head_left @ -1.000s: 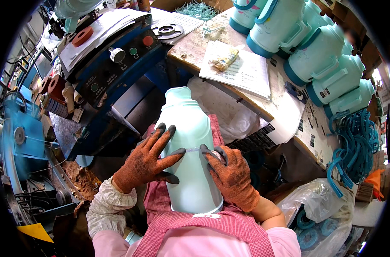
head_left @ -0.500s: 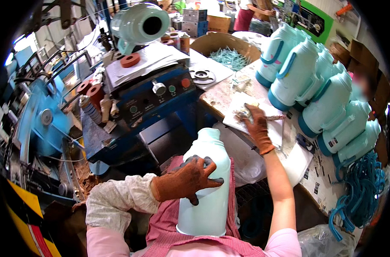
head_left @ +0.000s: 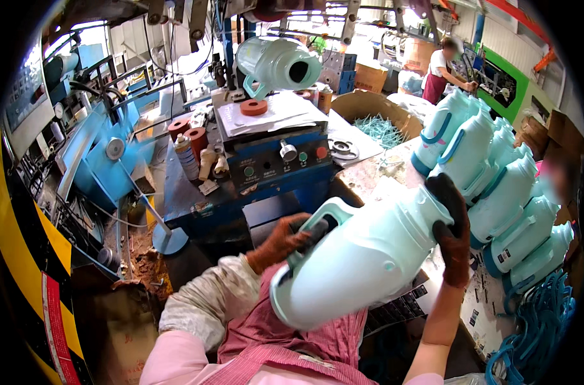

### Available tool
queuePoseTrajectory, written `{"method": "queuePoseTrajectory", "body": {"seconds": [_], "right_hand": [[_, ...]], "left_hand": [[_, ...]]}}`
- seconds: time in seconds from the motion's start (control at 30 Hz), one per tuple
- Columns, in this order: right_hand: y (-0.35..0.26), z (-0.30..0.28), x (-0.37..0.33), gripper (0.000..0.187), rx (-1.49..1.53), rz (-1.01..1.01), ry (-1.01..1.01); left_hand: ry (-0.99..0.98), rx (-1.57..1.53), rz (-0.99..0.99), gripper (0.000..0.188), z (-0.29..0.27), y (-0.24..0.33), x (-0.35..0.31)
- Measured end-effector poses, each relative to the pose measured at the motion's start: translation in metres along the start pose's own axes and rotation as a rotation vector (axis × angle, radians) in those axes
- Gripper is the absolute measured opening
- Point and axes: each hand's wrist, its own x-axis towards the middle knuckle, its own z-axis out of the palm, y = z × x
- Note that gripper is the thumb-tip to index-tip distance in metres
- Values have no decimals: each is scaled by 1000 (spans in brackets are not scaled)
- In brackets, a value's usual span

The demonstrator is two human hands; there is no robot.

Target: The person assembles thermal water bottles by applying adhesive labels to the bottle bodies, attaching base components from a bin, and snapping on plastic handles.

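A pale mint plastic thermos jug [head_left: 359,256] is tilted above my lap, its neck up to the right and its base down to the left. My left hand [head_left: 282,242], in a brown work glove with dark fingertips, is closed round the jug's handle [head_left: 333,215]. Gloved the same way, my right hand [head_left: 453,234] grips the neck end, thumb on the near side and fingers over the far side. No strap shows on this jug.
Several mint jugs [head_left: 507,199] with blue bases stand on the right-hand bench, near blue straps [head_left: 539,327]. Another jug [head_left: 276,64] lies sideways above a control box [head_left: 282,160]. A carton [head_left: 375,112] holds thin pale-blue pieces. A blue fan [head_left: 115,151] stands left; a person [head_left: 443,70] works far off.
The jug has gone from upright on my lap to raised and tilted right, handle now showing. My right hand left the papers on the bench for its neck; my left moved onto the handle.
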Motion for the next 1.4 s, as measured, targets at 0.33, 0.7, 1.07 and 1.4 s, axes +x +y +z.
{"method": "queuePoseTrajectory", "body": {"seconds": [0.33,0.7,1.07,1.4], "right_hand": [[38,-26,-57,75,-385,-104,35],[79,-71,-34,67,-676,-225,448],[53,20,111,65,-539,-619,268],[48,136,189,72,-786,-638,68]], "left_hand": [[-272,1701,502,50,-66,182,141],[-69,2332,925,13,-68,183,165],[-1497,1513,697,25,128,102,-55],[-621,859,405,39,37,16,27]]}}
